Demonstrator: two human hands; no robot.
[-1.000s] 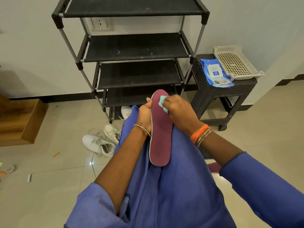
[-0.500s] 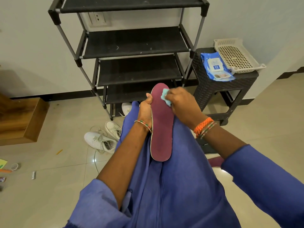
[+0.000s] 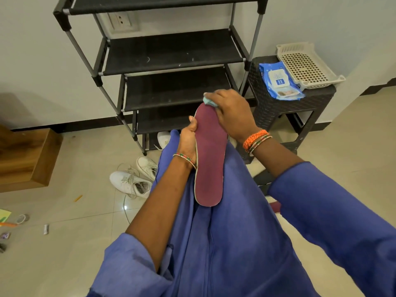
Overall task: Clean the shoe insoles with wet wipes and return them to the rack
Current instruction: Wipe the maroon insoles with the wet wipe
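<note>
A maroon insole [image 3: 209, 166] stands lengthwise on my blue-clad lap, toe end pointing away from me. My left hand [image 3: 188, 139] grips its left edge near the middle, thumb on the front face. My right hand [image 3: 229, 112] holds a crumpled pale blue wet wipe [image 3: 209, 102] and presses it on the insole's toe tip. Most of the wipe is hidden under the fingers. The black shoe rack [image 3: 171, 52] stands straight ahead against the wall, its shelves bare.
A dark wicker stool [image 3: 285, 108] at the right carries a blue wet-wipe pack [image 3: 278, 82] and a beige perforated tray [image 3: 306, 65]. White sneakers [image 3: 130, 183] lie on the tiled floor left of my knee. A wooden block [image 3: 27, 159] sits far left, with small litter nearby.
My right hand has slid the wipe up the insole from its upper part to the toe tip. The left hand keeps its grip on the insole's edge.
</note>
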